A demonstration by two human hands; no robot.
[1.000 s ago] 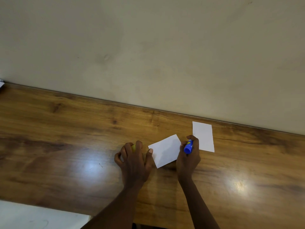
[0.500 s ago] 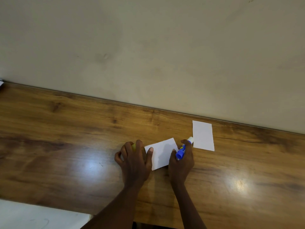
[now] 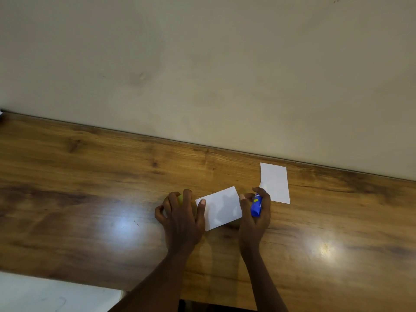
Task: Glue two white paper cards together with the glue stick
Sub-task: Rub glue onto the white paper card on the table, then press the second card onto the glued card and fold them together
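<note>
A white paper card [image 3: 221, 208] lies tilted on the wooden table [image 3: 90, 181] between my hands. My left hand [image 3: 180, 217] rests at its left edge, thumb on the card's corner, with a small yellow thing [image 3: 180, 199], maybe the cap, curled under the fingers. My right hand [image 3: 255, 218] sits just right of the card and is closed around a blue glue stick [image 3: 257, 204], its white tip pointing away from me. A second white card [image 3: 275, 183] lies flat farther back on the right, its near left corner behind the stick's tip.
A plain beige wall [image 3: 202, 64] rises right behind the table's far edge. The near table edge runs along the bottom, with pale floor [image 3: 45, 293] showing at lower left. Bright light glares mark the tabletop left and right of my hands.
My right hand has pulled the glue stick off the near card and moved it right, turning it more upright. The left hand has stayed at the card's left edge.
</note>
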